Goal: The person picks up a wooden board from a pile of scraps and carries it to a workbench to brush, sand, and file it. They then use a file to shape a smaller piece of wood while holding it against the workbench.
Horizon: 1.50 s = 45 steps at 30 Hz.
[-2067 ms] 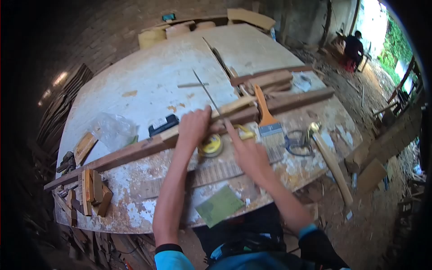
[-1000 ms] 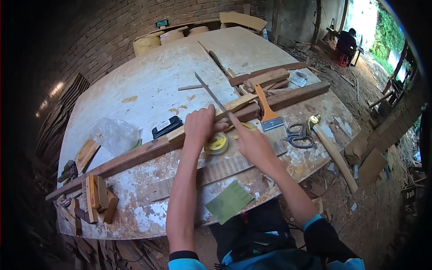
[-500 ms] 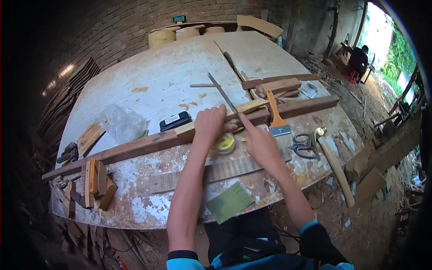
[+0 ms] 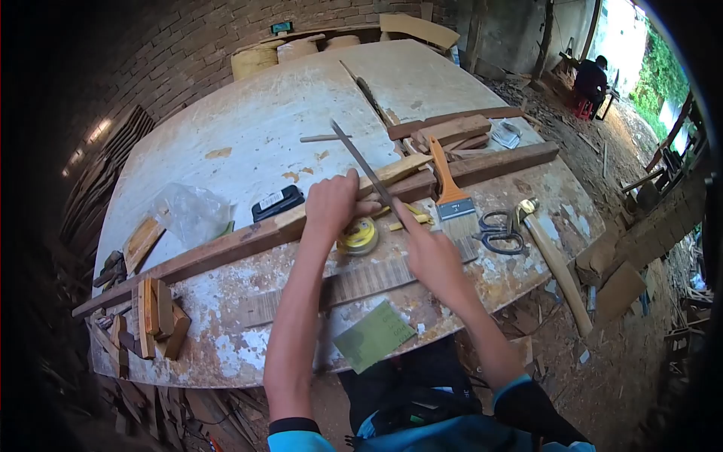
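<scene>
My left hand (image 4: 331, 205) is closed around a pale strip of wood (image 4: 395, 172), pressing it on a long dark wooden beam (image 4: 211, 252). My right hand (image 4: 434, 260) grips the near end of a long, narrow metal file (image 4: 360, 157). The file slants across the pale strip just right of my left hand, its tip pointing away over the table. Beneath my hands lies a roll of yellow tape (image 4: 357, 236), with small yellowish wood scraps (image 4: 412, 220) beside it. An orange-handled paintbrush (image 4: 449, 188) leans on the beam to the right.
Scissors (image 4: 501, 232) and a wooden-handled hammer (image 4: 556, 267) lie right on the worn table (image 4: 248, 151). Near me are green sandpaper (image 4: 373, 336) and a striped board (image 4: 361, 286). A black box (image 4: 279, 202), plastic bag (image 4: 190, 213) and wooden planes (image 4: 160, 313) sit left. A person (image 4: 591, 81) sits far off.
My right hand has drawn the file back toward me, lower over the table. My left hand keeps its hold on the pale strip. The whole view has shifted slightly.
</scene>
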### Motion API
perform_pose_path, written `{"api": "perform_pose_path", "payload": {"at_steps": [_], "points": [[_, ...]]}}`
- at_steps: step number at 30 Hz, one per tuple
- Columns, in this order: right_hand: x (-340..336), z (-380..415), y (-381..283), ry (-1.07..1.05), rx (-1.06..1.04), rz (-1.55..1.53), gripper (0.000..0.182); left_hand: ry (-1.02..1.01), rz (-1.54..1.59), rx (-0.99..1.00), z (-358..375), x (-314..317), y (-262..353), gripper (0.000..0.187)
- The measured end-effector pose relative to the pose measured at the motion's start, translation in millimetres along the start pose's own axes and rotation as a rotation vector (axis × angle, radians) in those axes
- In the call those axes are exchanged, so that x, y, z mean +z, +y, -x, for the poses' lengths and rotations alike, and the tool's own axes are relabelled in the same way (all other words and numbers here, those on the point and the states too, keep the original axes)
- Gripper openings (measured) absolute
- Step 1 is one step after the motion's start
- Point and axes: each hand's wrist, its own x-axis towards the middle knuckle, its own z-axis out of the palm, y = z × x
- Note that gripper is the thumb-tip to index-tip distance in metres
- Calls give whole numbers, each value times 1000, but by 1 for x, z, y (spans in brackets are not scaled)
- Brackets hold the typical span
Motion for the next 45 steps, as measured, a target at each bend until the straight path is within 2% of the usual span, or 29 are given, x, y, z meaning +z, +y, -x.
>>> {"api": "perform_pose_path", "payload": {"at_steps": [1, 2, 5, 6, 7, 11, 13, 16, 17, 19, 23, 25, 26, 30, 42, 45], "points": [[-4, 19, 8, -38, 24, -12, 52, 42, -15, 7, 0, 2, -1, 59], [18, 27, 33, 218, -225, -120, 53, -1, -28, -17, 0, -4, 1, 58], [17, -28, 3, 117, -84, -55, 52, 99, -47, 47, 1, 3, -1, 57], [24, -52, 5, 151, -131, -35, 55, 19, -56, 32, -2, -2, 1, 58], [23, -55, 4, 91, -105, -69, 57, 9, -78, 41, -3, 0, 0, 59], [-15, 45, 16, -67, 25, -82, 64, -11, -81, 14, -7, -2, 1, 59], [-34, 101, 16, -42, -37, 55, 66, -32, -66, -5, 0, -6, 5, 59], [-73, 115, 0, 69, -47, 48, 65, 24, -37, -1, 1, -5, 5, 59], [-72, 109, 2, 131, -60, 64, 65, 18, -36, -3, 2, -3, 4, 61], [-65, 87, 13, 240, -81, 100, 65, 138, -16, 17, 10, 3, 7, 58], [-50, 60, 14, 70, -57, 16, 61, 296, -93, 19, 22, 11, 14, 51], [-35, 52, 17, 66, -94, -2, 60, 330, -98, 21, 24, 15, 15, 49], [-29, 49, 18, 65, -104, 1, 60, 321, -112, 33, 26, 13, 16, 42], [-28, 40, 3, 15, -48, 37, 61, 307, -187, 52, 24, 21, 11, 39], [-11, 0, -3, -38, -95, 141, 65, 227, -146, 98, 20, 10, 10, 46], [0, -21, -6, -21, -83, 170, 61, 226, -141, 92, 16, 9, 8, 50]]}}
